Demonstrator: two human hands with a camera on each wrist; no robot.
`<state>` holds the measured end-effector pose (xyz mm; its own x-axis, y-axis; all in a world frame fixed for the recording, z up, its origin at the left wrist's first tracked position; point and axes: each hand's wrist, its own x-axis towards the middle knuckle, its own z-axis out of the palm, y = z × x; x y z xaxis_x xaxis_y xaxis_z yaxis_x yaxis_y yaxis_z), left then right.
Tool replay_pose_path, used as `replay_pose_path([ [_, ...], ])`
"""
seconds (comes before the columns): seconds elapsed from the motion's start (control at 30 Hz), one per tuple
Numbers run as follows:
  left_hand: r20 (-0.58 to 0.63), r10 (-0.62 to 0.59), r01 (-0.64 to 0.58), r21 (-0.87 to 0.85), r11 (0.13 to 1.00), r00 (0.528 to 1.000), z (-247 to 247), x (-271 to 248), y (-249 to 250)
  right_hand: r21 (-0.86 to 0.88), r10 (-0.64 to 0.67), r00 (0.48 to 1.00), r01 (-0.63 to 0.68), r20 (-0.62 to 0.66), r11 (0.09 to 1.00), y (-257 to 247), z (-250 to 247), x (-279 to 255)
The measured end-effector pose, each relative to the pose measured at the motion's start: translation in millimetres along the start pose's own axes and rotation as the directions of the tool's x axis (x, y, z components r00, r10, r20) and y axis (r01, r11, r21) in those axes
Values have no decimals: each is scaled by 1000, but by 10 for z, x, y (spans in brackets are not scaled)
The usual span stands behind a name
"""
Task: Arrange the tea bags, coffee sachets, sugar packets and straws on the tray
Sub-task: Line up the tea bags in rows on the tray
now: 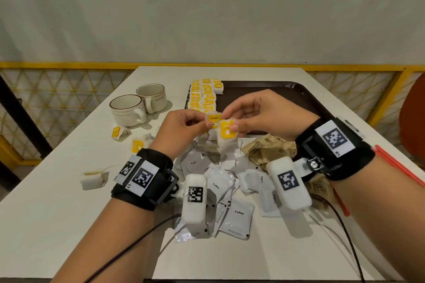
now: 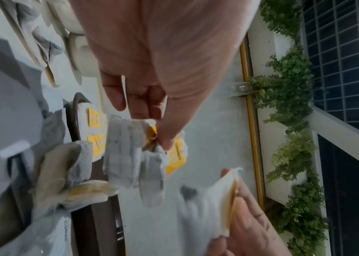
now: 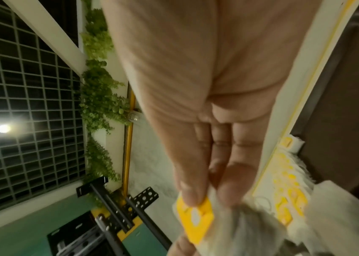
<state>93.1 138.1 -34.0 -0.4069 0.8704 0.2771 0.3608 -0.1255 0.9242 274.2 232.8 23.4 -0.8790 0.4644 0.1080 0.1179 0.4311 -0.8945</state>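
Note:
Both hands are raised over the table's middle, each pinching a white tea bag with a yellow tag. My left hand (image 1: 202, 123) holds one tea bag (image 1: 212, 119), seen as a bunched bag (image 2: 130, 152) in the left wrist view. My right hand (image 1: 232, 126) pinches another tea bag (image 1: 226, 133) by its yellow tag (image 3: 196, 218). A dark brown tray (image 1: 276, 96) lies behind, with rows of tea bags (image 1: 203, 96) along its left edge. White coffee sachets (image 1: 236, 218) and brown sugar packets (image 1: 269, 149) are heaped below the hands. Red straws (image 1: 395, 165) lie at the right.
Two white cups (image 1: 138, 104) stand left of the tray. Loose tea bags (image 1: 118, 132) and one more (image 1: 94, 179) lie on the left of the white table (image 1: 57, 202). A yellow railing (image 1: 69, 65) runs behind the table. Cables trail from both wrists.

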Motion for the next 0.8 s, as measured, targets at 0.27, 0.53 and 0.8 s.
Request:
replay_pose_path([
  [0.27,65,5,-2,-44,999,998,31,-12,6,-342,-103,968,19,-230,940,151,159,111],
  [0.53,33,38,-36,-58,998,999,5,-19,29,-284,-110,963,36,-246,958,123,61,27],
  [0.8,16,24,-22,-122,992,1000,27,-25,56,172,65,989,-42,-134,984,44,169,39],
])
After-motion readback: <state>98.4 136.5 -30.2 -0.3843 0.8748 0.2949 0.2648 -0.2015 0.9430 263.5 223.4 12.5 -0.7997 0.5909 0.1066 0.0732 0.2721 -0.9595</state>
